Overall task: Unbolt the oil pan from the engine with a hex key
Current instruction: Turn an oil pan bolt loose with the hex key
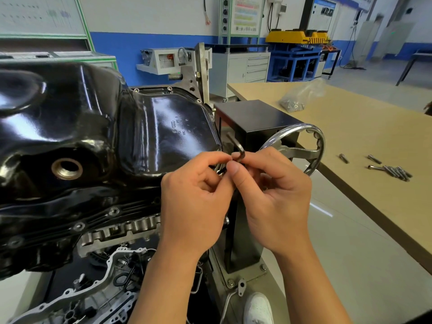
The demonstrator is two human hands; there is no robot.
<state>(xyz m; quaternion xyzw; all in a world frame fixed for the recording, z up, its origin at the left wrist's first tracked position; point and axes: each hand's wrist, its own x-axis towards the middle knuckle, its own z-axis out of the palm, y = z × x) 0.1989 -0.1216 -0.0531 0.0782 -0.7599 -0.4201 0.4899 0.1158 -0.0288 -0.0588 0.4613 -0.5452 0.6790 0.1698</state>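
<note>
A glossy black oil pan point(93, 141) sits on the upturned engine, filling the left and centre. At its right-hand edge both my hands meet around a dark L-shaped hex key point(237, 147). My left hand point(196, 197) pinches the key's lower part with thumb and forefinger. My right hand point(275, 195) pinches it just below the bend. The key's tip and the bolt under it are hidden behind my fingers. Bolts point(113, 211) show along the pan's near flange.
A chrome handwheel point(314, 146) and black box of the engine stand lie just right of my hands. On the wooden table point(374, 127) are several loose bolts point(395, 170) and a plastic bag of hardware point(301, 95). An engine cover point(93, 288) lies below.
</note>
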